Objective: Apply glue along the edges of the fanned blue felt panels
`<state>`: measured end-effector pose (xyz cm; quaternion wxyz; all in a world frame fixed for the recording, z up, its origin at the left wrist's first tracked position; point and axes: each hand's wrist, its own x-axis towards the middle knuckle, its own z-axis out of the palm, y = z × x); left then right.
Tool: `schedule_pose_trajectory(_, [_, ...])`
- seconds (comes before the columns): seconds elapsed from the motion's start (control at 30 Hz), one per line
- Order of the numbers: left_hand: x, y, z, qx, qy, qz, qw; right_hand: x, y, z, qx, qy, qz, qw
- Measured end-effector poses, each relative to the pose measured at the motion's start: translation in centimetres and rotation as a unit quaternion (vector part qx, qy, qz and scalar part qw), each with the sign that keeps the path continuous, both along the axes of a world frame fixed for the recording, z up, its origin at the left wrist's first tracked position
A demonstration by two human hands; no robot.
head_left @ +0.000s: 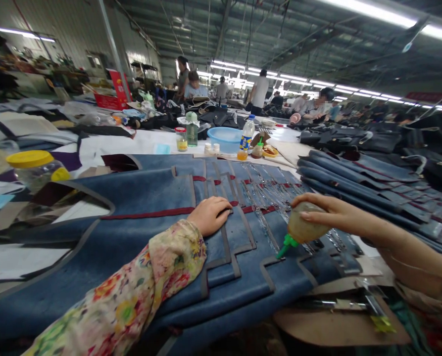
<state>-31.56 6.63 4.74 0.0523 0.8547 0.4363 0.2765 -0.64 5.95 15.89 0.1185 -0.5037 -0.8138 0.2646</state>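
Observation:
Blue leather-like panels [146,190] with grey edging and dark red strips lie overlapped in front of me. My left hand [211,215] rests palm down on them, fingers stretched out and slightly curled at the tips. In my right hand [317,205] is a squeeze bottle [306,225], tilted with its green nozzle pointing down and left. The nozzle tip is close to the grey-edged corner of a panel; whether it touches cannot be made out. Shiny wet-looking streaks [267,230] run across the panels left of the bottle.
Further back stand a light blue basin [226,140], a drink bottle [246,138], a green bottle [191,129] and a small jar [181,139]. A yellow-lidded jar [31,170] is at left. More blue panels [354,180] are stacked at right. A hammer [374,306] lies near front right. People work beyond.

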Motion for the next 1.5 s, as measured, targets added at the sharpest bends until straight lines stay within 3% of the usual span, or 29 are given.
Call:
schedule_pose_trajectory(0.17, [0.0,0.0,0.1,0.000,0.000,-0.001,1.000,-0.3,-1.6,0.1,0.071,0.015,-0.018,0.997])
schedule_pose_trajectory(0.3, [0.0,0.0,0.1,0.006,0.000,-0.010,1.000,0.6,-2.2,0.2,0.049,0.030,-0.006,0.998])
schedule_pose_trajectory(0.43, [0.1,0.0,0.1,0.009,0.001,-0.007,1.000,3.1,-3.3,-0.8,0.023,0.157,-0.131,0.979])
schedule_pose_trajectory(0.53, [0.1,-0.1,0.1,0.015,0.000,-0.002,1.000,4.5,-5.0,-2.8,0.024,0.359,-0.246,0.900])
schedule_pose_trajectory(0.63, [0.2,-0.1,0.1,0.030,0.000,0.001,1.000,4.5,-7.7,-5.5,0.035,0.505,-0.304,0.807])
schedule_pose_trajectory(0.83, [0.2,-0.6,0.0,0.047,0.023,0.075,0.996,3.2,-12.7,-11.2,0.137,0.646,-0.345,0.667])
schedule_pose_trajectory(0.9, [0.2,-0.8,-0.1,0.045,0.028,0.109,0.993,3.3,-13.4,-13.2,0.141,0.660,-0.368,0.639])
schedule_pose_trajectory(1.07, [0.2,-0.7,-0.4,0.043,0.045,0.127,0.990,4.0,-13.6,-17.4,0.132,0.621,-0.379,0.674])
schedule_pose_trajectory(1.13, [0.2,-0.7,-0.4,0.047,0.049,0.129,0.989,4.1,-13.6,-18.4,0.112,0.630,-0.370,0.674])
schedule_pose_trajectory(1.37, [0.5,-1.0,-0.2,0.059,0.069,0.146,0.985,4.5,-13.7,-18.9,0.051,0.678,-0.357,0.640])
schedule_pose_trajectory(1.5, [0.7,-1.2,-0.2,0.062,0.074,0.156,0.983,4.6,-13.6,-18.8,0.059,0.668,-0.350,0.654])
